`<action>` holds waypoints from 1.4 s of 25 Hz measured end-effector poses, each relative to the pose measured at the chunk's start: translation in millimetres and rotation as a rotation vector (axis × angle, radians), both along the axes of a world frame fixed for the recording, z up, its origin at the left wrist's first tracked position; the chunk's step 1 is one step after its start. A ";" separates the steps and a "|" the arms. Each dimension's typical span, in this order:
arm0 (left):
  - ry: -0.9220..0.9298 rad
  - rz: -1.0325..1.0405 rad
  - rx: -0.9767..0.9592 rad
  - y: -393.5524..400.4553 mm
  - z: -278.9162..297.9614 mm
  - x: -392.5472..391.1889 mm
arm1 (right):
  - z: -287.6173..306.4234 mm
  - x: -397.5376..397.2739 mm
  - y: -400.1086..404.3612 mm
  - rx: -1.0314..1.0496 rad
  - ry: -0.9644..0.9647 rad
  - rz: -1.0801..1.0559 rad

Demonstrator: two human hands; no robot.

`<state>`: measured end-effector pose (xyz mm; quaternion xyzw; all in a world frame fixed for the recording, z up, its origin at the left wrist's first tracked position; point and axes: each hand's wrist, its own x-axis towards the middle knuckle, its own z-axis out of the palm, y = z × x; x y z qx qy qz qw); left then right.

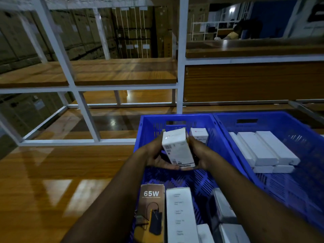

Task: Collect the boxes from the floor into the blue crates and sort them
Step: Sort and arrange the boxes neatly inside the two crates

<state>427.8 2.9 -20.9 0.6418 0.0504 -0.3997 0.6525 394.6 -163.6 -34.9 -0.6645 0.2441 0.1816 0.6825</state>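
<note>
Both hands hold one white box (178, 148) upright above the left blue crate (149, 120). My left hand (155, 156) cups its left side and bottom; my right hand (198, 155) grips its right side. Behind it, another white box (199, 135) stands against the crate's far wall. At the near end of this crate lie a brown "65W" box (152, 207), a long white box (180, 216) and several other white boxes (224, 207). The right blue crate (254, 114) holds a neat stack of long white boxes (266, 149).
The crates sit on a glossy wooden floor (52, 181). A white metal shelf frame (84, 109) with wooden shelf boards (105, 71) stands just behind them. Stacked cartons (133, 32) fill the background, and a person (245, 30) stands far off at the upper right.
</note>
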 end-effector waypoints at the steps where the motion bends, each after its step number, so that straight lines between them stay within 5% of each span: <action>1: 0.022 0.011 -0.031 1.3 0.2 -0.6 | 1.5 -1.1 -2.0 0.043 0.036 0.021; 9: -0.151 0.086 0.130 3.3 -1.9 1.4 | 2.5 1.4 -5.0 0.228 0.106 0.038; 20: -0.310 0.172 0.071 0.3 1.2 1.0 | 6.3 4.7 -14.2 0.222 0.060 -0.009; 26: -0.087 0.401 -0.276 0.4 7.5 4.7 | 11.2 6.8 -18.6 0.235 -0.175 -0.059; 35: -0.212 -0.045 -0.050 -3.9 5.5 -9.6 | 18.3 10.5 -24.1 0.318 -0.415 -0.345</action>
